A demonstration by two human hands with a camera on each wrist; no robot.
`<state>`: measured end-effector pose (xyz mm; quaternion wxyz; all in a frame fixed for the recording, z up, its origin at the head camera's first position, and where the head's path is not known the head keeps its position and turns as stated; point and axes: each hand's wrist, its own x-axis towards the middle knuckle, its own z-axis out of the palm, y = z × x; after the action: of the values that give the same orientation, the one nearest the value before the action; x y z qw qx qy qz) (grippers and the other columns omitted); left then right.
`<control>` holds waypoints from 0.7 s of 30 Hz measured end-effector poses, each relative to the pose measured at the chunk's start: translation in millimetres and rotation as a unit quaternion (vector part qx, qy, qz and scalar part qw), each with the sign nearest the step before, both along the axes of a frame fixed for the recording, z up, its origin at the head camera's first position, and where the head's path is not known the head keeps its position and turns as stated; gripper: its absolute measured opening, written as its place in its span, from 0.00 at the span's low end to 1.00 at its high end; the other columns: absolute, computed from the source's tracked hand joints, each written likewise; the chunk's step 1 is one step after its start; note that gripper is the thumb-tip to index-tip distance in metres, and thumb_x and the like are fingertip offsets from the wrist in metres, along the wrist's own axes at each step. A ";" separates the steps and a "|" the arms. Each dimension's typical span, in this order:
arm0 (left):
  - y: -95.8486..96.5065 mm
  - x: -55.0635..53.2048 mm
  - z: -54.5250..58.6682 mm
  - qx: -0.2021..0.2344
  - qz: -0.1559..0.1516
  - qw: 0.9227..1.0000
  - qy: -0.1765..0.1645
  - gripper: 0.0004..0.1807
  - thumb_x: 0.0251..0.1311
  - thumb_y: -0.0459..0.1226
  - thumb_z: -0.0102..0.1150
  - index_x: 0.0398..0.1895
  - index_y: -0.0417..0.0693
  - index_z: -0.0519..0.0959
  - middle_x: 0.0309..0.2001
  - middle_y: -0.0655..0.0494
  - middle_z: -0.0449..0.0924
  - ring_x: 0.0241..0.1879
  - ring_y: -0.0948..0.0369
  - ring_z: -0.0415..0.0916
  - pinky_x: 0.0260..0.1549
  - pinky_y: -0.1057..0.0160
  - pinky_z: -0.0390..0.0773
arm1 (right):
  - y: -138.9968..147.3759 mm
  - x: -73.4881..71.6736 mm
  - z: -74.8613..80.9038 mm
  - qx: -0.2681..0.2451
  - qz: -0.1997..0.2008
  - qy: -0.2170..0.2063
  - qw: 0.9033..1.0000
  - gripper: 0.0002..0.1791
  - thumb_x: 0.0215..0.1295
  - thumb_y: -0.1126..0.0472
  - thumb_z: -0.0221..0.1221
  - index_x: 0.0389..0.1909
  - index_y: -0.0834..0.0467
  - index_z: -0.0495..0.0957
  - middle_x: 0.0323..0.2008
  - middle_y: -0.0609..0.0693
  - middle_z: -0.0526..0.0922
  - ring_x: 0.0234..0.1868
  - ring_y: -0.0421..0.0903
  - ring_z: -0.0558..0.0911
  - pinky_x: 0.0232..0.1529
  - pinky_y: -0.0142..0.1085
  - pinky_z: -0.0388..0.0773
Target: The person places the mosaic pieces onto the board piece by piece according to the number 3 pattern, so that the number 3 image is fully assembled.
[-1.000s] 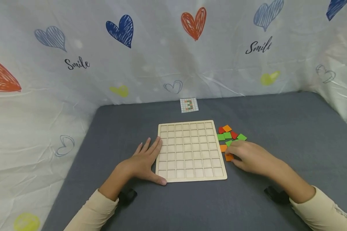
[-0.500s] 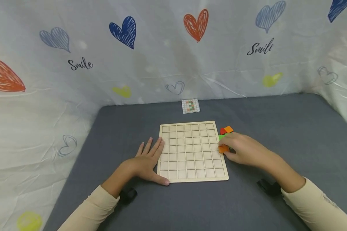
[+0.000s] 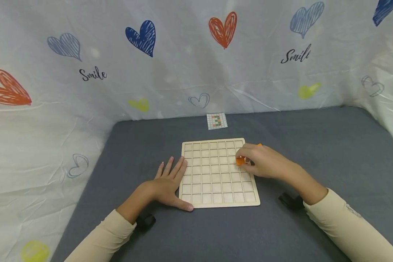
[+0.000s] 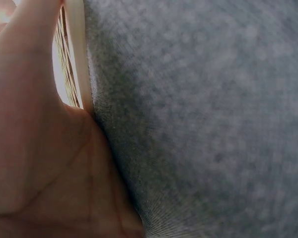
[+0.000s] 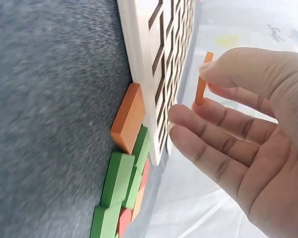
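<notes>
A pale wooden board (image 3: 216,174) with a grid of square recesses lies flat on the grey table. My right hand (image 3: 265,160) pinches an orange square tile (image 3: 240,161) between thumb and fingers, over the board's right side. In the right wrist view the tile (image 5: 203,82) is seen edge-on, clear of the board. My left hand (image 3: 167,187) rests with fingers spread along the board's left edge, thumb at the near left corner. In the left wrist view the palm (image 4: 44,163) lies against the board's rim (image 4: 79,54).
Beside the board's right edge lie loose tiles: an orange one (image 5: 129,119), several green ones (image 5: 117,178) and some red ones, mostly hidden by the right hand in the head view. A small card (image 3: 217,121) with a coloured grid pattern lies behind the board, near the white curtain (image 3: 170,80).
My right hand has picked up an orange tile from the loose pile and carried it left and away from me, over the board. The left hand stays at the board's edge.
</notes>
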<state>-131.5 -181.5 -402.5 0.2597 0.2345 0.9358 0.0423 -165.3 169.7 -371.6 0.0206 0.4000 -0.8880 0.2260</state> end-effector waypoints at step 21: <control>2.1 0.2 0.8 -0.015 0.001 1.000 -0.003 0.80 0.31 0.88 0.47 0.78 0.57 0.19 0.76 0.61 0.08 0.73 0.52 0.05 0.67 0.42 0.17 | -50.1 -27.1 5.9 0.017 0.010 -0.028 0.999 0.10 0.62 0.69 0.64 0.43 0.58 0.85 0.42 0.50 0.82 0.34 0.43 0.75 0.36 0.36 0.75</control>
<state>-131.3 -179.5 -401.7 0.2658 0.2295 0.9359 0.0291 -192.4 119.6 -365.6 -0.0133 0.4023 -0.8880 0.2224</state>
